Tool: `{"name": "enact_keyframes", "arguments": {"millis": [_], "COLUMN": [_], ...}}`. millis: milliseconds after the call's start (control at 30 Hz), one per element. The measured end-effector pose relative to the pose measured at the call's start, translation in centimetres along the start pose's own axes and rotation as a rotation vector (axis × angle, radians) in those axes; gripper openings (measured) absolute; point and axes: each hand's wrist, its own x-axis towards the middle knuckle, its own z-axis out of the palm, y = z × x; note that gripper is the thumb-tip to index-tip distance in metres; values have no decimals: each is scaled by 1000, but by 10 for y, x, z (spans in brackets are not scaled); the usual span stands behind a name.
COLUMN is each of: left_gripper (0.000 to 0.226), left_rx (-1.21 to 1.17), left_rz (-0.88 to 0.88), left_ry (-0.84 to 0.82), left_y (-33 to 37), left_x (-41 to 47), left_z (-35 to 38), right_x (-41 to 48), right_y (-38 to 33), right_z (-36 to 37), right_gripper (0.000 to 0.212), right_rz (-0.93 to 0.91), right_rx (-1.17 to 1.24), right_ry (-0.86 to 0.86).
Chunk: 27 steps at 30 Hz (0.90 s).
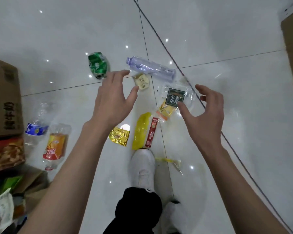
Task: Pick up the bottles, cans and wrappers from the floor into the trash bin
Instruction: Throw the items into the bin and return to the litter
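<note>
Both hands empty, fingers spread: left hand near clear bottle at 12 o'clock, right hand over clear wrapper — slick film may slip, bottle may roll off.

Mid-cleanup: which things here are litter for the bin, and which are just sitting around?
Litter:
- green can
- clear bottle
- blue-label bottle
- orange-label bottle
- gold wrapper
- yellow wrapper
- red sachet
- clear bread wrapper

Not litter:
- cardboard box
- floor cable
- white shoe

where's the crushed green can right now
In the head view the crushed green can lies on the floor up and left of centre, just beyond the left hand, left of the clear bottle.
</note>
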Motion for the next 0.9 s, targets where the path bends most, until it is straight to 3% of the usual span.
{"name": "enact_keyframes", "arguments": {"millis": [367,767,900], "left_gripper": [62,76,66], "left_rx": [84,243,293], "left_rz": [103,67,63], "left_ry": [-5,-57,-35], "left_y": [-99,-118,-119], "left_x": [94,135,134], "left_z": [160,214,221], "right_x": [51,87,88], "right_y": [159,200,206], "right_z": [126,177,186], "right_gripper": [62,84,97], "right_rz": [-46,-83,-64], "right_rx": [-105,-307,-363], "right_ry": [-9,-24,-38]}}
